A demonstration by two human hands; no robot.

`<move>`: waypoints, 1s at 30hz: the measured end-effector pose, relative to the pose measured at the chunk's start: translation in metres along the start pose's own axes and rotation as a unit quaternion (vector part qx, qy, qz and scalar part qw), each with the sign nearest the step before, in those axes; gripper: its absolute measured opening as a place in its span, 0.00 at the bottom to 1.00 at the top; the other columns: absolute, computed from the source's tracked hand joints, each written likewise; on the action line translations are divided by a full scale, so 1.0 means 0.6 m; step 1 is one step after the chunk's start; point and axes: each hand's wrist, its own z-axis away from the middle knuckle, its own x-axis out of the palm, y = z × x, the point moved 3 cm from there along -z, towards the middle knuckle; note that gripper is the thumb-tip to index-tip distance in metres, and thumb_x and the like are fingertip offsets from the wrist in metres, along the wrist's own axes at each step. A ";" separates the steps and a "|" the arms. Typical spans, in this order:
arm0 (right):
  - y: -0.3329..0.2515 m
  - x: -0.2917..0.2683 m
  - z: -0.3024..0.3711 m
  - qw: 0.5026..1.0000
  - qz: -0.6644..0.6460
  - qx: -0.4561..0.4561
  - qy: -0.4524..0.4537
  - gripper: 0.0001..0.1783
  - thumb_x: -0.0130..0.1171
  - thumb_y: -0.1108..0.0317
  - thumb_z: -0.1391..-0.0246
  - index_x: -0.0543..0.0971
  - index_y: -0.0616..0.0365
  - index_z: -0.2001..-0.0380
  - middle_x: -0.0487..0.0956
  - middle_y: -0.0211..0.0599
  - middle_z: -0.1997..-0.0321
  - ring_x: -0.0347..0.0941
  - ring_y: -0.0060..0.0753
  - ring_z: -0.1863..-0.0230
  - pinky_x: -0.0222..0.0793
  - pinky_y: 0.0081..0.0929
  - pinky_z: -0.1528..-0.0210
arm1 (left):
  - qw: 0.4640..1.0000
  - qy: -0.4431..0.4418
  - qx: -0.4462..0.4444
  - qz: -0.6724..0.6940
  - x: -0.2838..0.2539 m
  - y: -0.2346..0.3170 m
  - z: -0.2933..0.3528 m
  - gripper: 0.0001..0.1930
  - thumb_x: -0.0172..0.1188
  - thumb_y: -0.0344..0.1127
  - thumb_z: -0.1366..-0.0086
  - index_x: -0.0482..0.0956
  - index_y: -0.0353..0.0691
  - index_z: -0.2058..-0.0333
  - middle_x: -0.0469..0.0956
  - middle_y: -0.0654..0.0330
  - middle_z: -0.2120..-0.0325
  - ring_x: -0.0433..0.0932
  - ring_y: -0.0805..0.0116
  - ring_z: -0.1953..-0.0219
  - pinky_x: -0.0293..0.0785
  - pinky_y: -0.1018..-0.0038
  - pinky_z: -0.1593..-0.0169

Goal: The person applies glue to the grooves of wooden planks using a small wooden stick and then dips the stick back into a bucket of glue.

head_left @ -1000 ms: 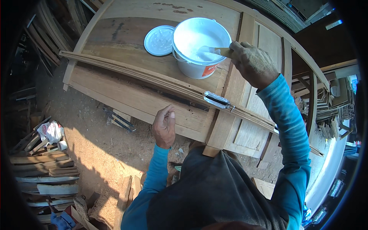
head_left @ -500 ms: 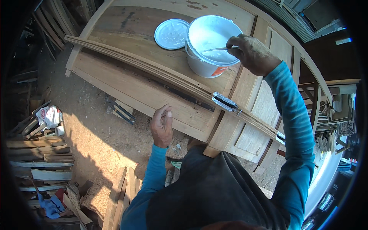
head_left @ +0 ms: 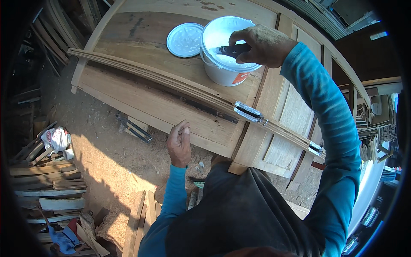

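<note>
Dark flat tool [head_left: 234, 50]: in the open mouth of the round white plastic bucket [head_left: 219, 74], long axis running left from the fingers.
Right hand [head_left: 266, 45]: nearer, gripping the tool.
Left hand [head_left: 179, 146]: loosely curled, nothing visible held, well apart.

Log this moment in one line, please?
right hand: holds flat tool at white bucket's mouth | left hand: appears empty | lid: beside bucket

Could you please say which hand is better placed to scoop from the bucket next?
Probably the right hand: it holds a tool at the open bucket, while the left hand is farther off.
</note>
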 end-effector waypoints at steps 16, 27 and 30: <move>0.035 0.038 -0.033 0.999 0.000 -0.036 -0.014 0.18 0.60 0.57 0.29 0.88 0.62 0.55 0.89 0.46 0.63 0.87 0.41 0.62 0.84 0.42 0.57 | 1.000 -0.006 -0.005 -0.021 -0.032 -0.013 0.023 0.17 0.57 0.33 0.20 0.78 0.28 0.40 0.84 0.49 0.49 0.84 0.63 0.48 0.81 0.68 0.43; 0.113 0.032 0.076 0.942 -0.316 0.092 0.067 0.26 0.57 0.52 0.26 0.84 0.69 0.49 0.87 0.43 0.66 0.86 0.31 0.65 0.84 0.28 0.61 | 1.000 0.001 -0.018 -0.002 -0.047 -0.020 0.030 0.17 0.58 0.33 0.20 0.78 0.26 0.40 0.85 0.47 0.50 0.84 0.63 0.48 0.81 0.68 0.43; 0.118 0.059 0.110 0.895 -0.415 0.059 0.151 0.26 0.60 0.51 0.27 0.83 0.69 0.47 0.87 0.43 0.61 0.86 0.30 0.61 0.83 0.26 0.55 | 1.000 0.002 -0.020 -0.005 -0.046 -0.020 0.028 0.17 0.57 0.33 0.20 0.78 0.27 0.40 0.85 0.48 0.50 0.84 0.63 0.48 0.80 0.68 0.42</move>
